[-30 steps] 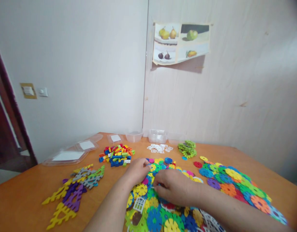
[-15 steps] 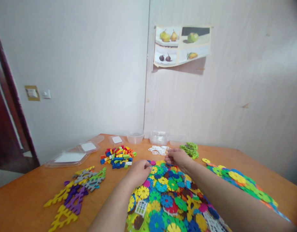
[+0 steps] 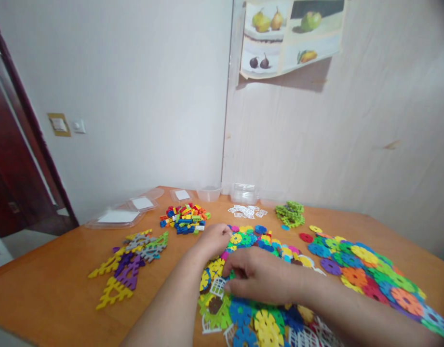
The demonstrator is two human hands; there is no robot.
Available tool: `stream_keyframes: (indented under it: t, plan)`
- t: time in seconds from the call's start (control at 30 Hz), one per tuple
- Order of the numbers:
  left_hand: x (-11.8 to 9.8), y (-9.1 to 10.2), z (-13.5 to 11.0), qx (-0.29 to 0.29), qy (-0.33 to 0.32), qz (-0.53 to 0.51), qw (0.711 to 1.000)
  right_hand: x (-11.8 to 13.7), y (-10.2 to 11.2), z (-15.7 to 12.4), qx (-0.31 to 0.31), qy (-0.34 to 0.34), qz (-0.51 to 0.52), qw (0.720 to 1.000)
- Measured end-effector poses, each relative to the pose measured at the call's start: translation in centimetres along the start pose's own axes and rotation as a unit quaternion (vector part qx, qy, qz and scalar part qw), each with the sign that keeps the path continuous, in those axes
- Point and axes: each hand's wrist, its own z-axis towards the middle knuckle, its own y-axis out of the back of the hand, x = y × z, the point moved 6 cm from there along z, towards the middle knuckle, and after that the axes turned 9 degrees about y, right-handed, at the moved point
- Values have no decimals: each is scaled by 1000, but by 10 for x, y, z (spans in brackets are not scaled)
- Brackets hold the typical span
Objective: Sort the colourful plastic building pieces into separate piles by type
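Discs (image 3: 240, 312) on orange table (image 3: 62, 284), pale walls (image 3: 153, 96)

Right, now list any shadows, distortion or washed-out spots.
Head view: soft shadow below the curling white paper fruit print; dark-red door frame leaning, perhaps wide-angle distortion; top-right corner darkened; edges of the clear rectangular plastic tub faint against the pale grey wall.

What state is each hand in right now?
Left hand: curled by the notched-disc pile; holding can't be told.
Right hand: partly open, thumb at the white lattice window piece.
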Motion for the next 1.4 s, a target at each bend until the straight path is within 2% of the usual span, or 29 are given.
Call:
stream_keyframes:
  t: [0.13,0.3,0.4,0.5,0.57,0.67,0.77,0.8,0.83,0.93,1.03,1.1,1.2,1.4]
  plan:
    - [0,1,-1,-7,-3,-1,1000,19,-5,3,10,0,-99,995]
    - [-3,2,-2,-12,-2,16,1000,16,-11,8,15,-11,-158,987]
    - [-4,3,0,-8,2,25,1000,15,-11,8,9,8,-189,982]
    - [-3,2,1,-2,4,13,1000,14,-7,8,-20,23,-206,978]
    - [-2,2,1,1,3,-3,1000,7,1,7,-61,6,-201,978]
    - [-2,3,1,-1,-3,-17,1000,-16,18,8,-133,-58,-145,979]
    - [-3,6,-1,-13,-4,-22,1000,-57,35,12,-195,-141,4,971]
    - [-3,7,-1,-19,1,-25,1000,-75,39,13,-210,-186,84,956]
    - [-3,9,-1,-24,9,-28,999,-94,40,13,-221,-233,180,930]
    - [-1,11,0,-36,35,-35,998,-132,56,17,-254,-274,250,893]
    - [2,12,0,-41,50,-50,997,-156,68,15,-303,-291,286,861]
    - [4,12,1,-42,55,-56,996,-161,68,10,-321,-295,303,848]
    - [5,11,1,-46,55,-55,996,-157,60,-3,-329,-291,312,842]
    - [3,10,0,-42,46,-58,996,-139,56,-54,-323,-267,285,862]
